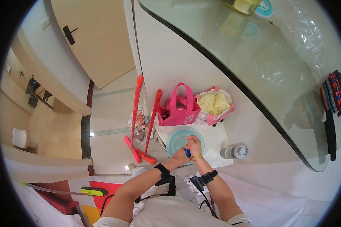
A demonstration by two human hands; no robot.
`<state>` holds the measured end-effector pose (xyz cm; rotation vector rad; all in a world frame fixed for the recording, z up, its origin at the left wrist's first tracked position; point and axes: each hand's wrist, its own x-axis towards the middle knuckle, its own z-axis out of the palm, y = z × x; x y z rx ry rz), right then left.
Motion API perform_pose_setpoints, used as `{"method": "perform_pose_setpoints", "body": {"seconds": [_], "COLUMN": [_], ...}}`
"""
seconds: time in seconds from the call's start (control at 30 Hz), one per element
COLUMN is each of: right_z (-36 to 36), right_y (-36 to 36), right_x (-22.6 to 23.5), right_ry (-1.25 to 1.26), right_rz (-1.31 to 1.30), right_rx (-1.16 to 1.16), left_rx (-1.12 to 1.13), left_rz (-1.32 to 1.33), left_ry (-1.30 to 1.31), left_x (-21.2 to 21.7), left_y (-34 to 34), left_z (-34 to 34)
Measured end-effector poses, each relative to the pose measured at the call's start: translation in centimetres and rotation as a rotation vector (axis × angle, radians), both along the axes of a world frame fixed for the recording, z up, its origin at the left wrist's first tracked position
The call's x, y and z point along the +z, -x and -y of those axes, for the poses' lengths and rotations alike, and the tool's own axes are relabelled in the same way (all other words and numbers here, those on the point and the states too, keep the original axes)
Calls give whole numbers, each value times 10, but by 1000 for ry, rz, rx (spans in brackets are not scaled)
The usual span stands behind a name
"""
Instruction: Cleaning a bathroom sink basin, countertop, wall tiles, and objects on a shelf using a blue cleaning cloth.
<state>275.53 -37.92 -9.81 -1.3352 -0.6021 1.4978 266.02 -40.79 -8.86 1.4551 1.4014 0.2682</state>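
My two hands meet over a round pale-blue basin, which stands on a white surface. Between them is a small dark-blue thing, mostly covered by fingers, so its kind cannot be made out. My left hand is closed against it from the left. The right hand, a gold bracelet at its wrist, is curled over it from the upper right. Black straps circle both forearms.
Behind the basin stand a pink tote bag and a white bag holding yellow cloth. A grey bottle is at the right. Red-handled cleaning tools lean at the left. A glass tabletop juts over the upper right.
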Motion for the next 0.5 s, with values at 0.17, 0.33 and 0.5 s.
{"method": "perform_pose_setpoints", "body": {"seconds": [0.17,0.33,0.5], "right_z": [-3,-2,8], "right_y": [6,-1,-2], "right_x": [-29,-47,-51], "right_ry": [34,26,-33], "right_rz": [101,125,204], "right_rx": [-92,-190,-226], "left_rx": [50,7,-65], "left_rz": [-52,-122,-66], "left_ry": [-132,-214,-323], "left_x": [-35,-25,-45], "left_y": [-1,-6,9], "left_z": [6,4,3]}}
